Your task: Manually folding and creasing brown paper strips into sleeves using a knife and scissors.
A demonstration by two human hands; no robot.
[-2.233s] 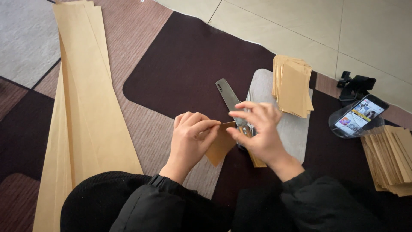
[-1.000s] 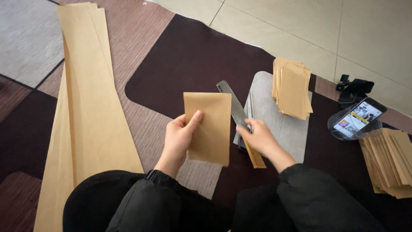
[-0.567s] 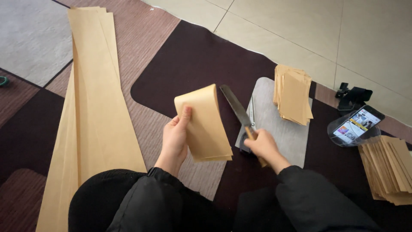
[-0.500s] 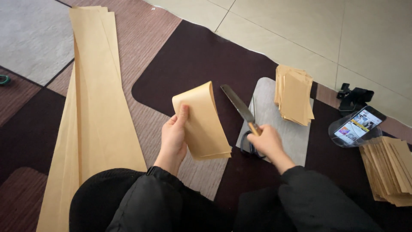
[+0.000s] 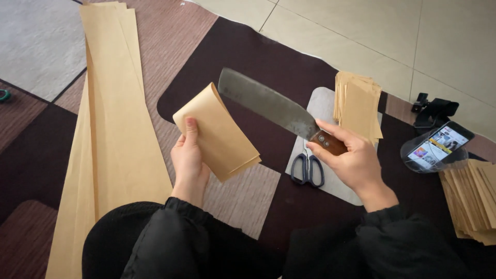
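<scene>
**Folded paper in one hand, cleaver raised in the other**

The folded sheet of tan paper (image 5: 218, 135) sits at centre frame, held up off the floor and bent over on itself, its curved fold pointing to the upper left. The left hand (image 5: 189, 160) is closed on its lower left edge, thumb pressed flat on the face of the paper. Just to the right, the right hand (image 5: 349, 156) is wrapped tight around the brown wooden handle of a cleaver (image 5: 268, 104), whose broad grey blade reaches up and left, its tip close above the paper's fold without touching it.

Half a second earlier the cleaver lay lower, over the grey mat (image 5: 323, 107), with the right hand just taking its handle; now it is lifted clear, uncovering black-handled scissors (image 5: 308, 170) on the mat.

Long strips of tan paper (image 5: 111, 103) lie along the left of the frame. A stack of cut sheets (image 5: 356, 102) rests at the mat's upper end, another stack (image 5: 473, 199) at the right edge, beside a phone (image 5: 439, 146) in a clear dish.
</scene>
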